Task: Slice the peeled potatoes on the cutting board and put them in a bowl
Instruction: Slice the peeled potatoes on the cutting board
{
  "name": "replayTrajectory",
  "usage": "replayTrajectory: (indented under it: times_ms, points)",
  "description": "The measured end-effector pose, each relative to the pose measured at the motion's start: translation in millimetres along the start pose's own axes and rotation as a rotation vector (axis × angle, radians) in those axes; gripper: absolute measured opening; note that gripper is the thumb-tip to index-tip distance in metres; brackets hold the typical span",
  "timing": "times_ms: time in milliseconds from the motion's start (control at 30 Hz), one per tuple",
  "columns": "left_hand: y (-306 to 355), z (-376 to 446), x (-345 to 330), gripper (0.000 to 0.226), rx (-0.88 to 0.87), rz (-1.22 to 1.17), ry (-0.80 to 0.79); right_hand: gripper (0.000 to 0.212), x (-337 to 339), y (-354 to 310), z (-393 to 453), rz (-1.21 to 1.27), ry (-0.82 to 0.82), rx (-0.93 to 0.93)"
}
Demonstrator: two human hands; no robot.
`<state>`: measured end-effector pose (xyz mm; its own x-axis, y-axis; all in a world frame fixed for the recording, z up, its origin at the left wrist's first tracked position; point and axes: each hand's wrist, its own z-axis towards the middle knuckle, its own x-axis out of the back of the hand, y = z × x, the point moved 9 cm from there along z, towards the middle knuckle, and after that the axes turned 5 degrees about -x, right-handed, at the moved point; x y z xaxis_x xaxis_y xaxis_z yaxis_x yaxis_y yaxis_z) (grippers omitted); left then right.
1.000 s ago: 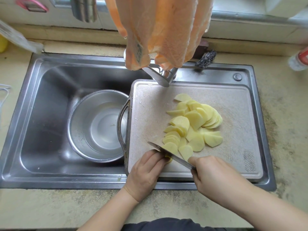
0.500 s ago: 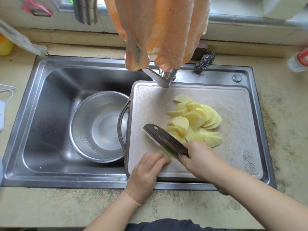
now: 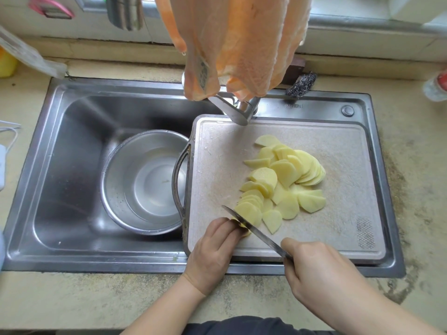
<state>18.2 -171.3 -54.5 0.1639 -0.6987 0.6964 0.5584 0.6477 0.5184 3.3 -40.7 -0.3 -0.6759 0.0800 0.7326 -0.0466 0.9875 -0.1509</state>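
We held the last stub of potato (image 3: 243,228) under the curled fingertips of the left hand (image 3: 215,250), at the near left part of the cutting board (image 3: 348,165). Only a small yellow edge of it showed past the fingers. We judged the stub to be firm, wet and slippery, light, and too short for a secure grip; pressing it down from above with the fingertips tucked back was the safest hold.

The right hand (image 3: 321,274) was closed round the handle of the knife (image 3: 254,230); the handle itself was hidden in the fist. The blade ran from that hand up and leftward, its edge down on the stub, just beside the left fingertips.

Beyond the blade, away from both hands, lay the slices (image 3: 285,180), overlapping in a loose heap. We judged them thin, stiff enough to lift, but slick and prone to stick together; scooping them in handfuls would serve better than pinching singly.

The bowl (image 3: 145,180) stood in the sink (image 3: 72,141), left of the left hand, holding no slices yet.
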Motion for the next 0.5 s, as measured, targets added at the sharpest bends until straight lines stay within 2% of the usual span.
replayTrajectory:
  times_ms: [100, 500]
  points:
    - [-1.3, -0.1, -0.8, 0.017, 0.002, -0.008, -0.005, 0.011, 1.6, 1.3, 2.5, 0.043, 0.012, -0.013]
    - [-1.0, 1.4, 2.0, 0.020, 0.016, -0.038, 0.000, 0.010, -17.8, -3.3, 29.6, 0.097, 0.007, 0.001]
